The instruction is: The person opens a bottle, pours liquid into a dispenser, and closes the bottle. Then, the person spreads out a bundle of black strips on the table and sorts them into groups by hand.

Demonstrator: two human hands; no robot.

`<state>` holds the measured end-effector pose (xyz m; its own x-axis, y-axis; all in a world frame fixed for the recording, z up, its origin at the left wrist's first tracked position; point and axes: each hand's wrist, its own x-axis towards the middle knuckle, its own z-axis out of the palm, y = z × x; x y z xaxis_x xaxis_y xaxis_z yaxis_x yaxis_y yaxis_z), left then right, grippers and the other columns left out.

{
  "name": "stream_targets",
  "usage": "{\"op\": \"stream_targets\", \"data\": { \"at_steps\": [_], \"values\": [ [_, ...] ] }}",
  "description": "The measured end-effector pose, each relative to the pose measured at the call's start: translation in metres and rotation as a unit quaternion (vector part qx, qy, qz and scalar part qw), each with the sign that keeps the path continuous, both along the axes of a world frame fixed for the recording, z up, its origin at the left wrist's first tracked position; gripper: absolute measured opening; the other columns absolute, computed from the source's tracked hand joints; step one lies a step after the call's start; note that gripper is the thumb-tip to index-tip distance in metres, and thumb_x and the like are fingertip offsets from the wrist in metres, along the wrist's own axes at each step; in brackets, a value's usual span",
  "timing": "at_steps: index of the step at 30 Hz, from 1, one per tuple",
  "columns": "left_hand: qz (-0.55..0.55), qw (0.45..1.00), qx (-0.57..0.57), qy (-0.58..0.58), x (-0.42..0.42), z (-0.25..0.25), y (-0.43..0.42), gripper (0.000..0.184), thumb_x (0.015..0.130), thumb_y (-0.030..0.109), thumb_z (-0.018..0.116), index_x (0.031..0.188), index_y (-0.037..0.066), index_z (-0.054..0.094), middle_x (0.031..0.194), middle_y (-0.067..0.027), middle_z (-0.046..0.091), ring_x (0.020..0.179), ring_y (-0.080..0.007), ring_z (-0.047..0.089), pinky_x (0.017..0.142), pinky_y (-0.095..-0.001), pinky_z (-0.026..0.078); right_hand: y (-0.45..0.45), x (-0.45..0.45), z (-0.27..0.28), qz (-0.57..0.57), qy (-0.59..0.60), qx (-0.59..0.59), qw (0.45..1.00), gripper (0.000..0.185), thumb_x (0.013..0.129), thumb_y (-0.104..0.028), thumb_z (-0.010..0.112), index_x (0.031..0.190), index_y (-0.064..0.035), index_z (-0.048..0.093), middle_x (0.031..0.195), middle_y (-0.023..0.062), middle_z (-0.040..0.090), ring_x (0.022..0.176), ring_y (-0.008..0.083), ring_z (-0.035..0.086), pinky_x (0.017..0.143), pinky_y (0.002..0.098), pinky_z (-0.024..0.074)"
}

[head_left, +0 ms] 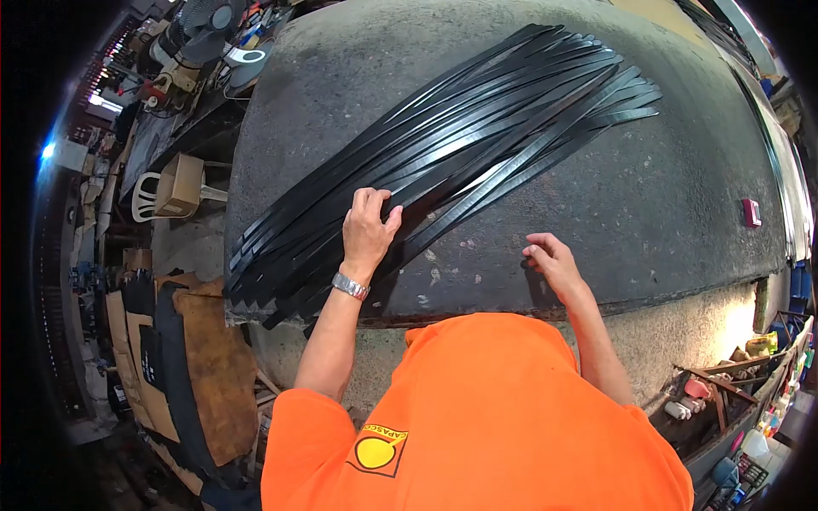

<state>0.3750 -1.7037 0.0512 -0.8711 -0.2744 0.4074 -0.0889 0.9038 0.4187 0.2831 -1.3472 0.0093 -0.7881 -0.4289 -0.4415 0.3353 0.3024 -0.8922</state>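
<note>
A long bundle of black, flat leather-like strips (443, 140) lies slantwise across a dark worktable (648, 230). The strips fan out at the far right end and overlap at the near left end. My left hand (368, 228), with a metal watch (350, 286) at the wrist, rests on the near edge of the bundle. Its fingers are bent and the thumb stands apart from them; no strip shows clearly gripped. To the right of the bundle, my right hand (555, 266) hovers just over the table near its front edge, fingers loosely curled and slightly apart, nothing visible in them.
A small red-and-white object (751, 213) lies at the table's right side. Left of the table are a cardboard box (180, 185) on a white chair, a fan (204, 19), and brown and black sheets (213, 366). A cluttered rack (724, 383) stands at the lower right.
</note>
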Motion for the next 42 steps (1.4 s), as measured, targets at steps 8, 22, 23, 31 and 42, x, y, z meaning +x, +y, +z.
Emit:
{"op": "stream_targets", "data": {
  "at_steps": [8,22,23,31,42],
  "values": [
    [0.005,1.0,0.015,-0.003,0.003,0.014,0.01,0.031,0.084,0.013,0.079,0.11,0.003,0.067,0.108,-0.0157,0.061,0.1,-0.0356,0.064,0.084,-0.0423,0.056,-0.017,-0.006,-0.011,0.034,-0.004,-0.015,0.999,0.032,0.102,-0.017,0.059,0.127,0.0017,0.062,0.106,0.0089,0.071,0.099,0.0164,0.067,0.084,0.0313,0.0551],
    [0.054,0.987,0.133,-0.078,0.105,0.148,0.047,0.039,0.081,0.005,0.081,0.118,-0.004,0.07,0.092,-0.0135,0.068,0.083,-0.0255,0.066,0.077,-0.034,0.051,-0.167,-0.081,0.015,0.014,-0.122,-0.259,0.958,0.046,0.101,-0.047,0.06,0.123,-0.0076,0.051,0.109,0.0109,0.069,0.086,0.0172,0.067,0.076,0.0375,0.0563],
    [0.06,0.986,0.132,-0.078,0.122,0.143,0.043,0.04,0.081,0.006,0.081,0.119,-0.003,0.07,0.092,-0.0138,0.068,0.082,-0.0256,0.065,0.077,-0.0344,0.051,-0.168,-0.089,0.018,-0.006,-0.108,-0.265,0.958,0.038,0.099,-0.035,0.064,0.123,-0.0078,0.051,0.108,0.009,0.071,0.086,0.0161,0.066,0.077,0.0375,0.0569],
    [0.13,0.975,0.092,-0.155,0.218,0.113,0.019,0.042,0.08,0.013,0.084,0.118,0.0,0.071,0.097,-0.0179,0.07,0.086,-0.0354,0.066,0.078,-0.0404,0.052,-0.088,-0.156,0.077,-0.127,-0.016,-0.293,0.948,0.027,0.096,-0.021,0.063,0.119,-0.0104,0.053,0.106,0.0042,0.076,0.087,0.013,0.071,0.074,0.0289,0.0573],
    [0.139,0.936,0.175,-0.271,0.244,0.047,-0.011,0.049,0.069,0.015,0.088,0.114,-0.002,0.075,0.105,-0.0213,0.076,0.1,-0.0331,0.073,0.093,-0.0388,0.054,-0.029,-0.154,0.111,-0.135,0.108,-0.268,0.948,0.023,0.097,-0.018,0.066,0.115,-0.0078,0.056,0.093,0.0044,0.073,0.078,0.0134,0.07,0.058,0.0266,0.0539]
  ]
}}
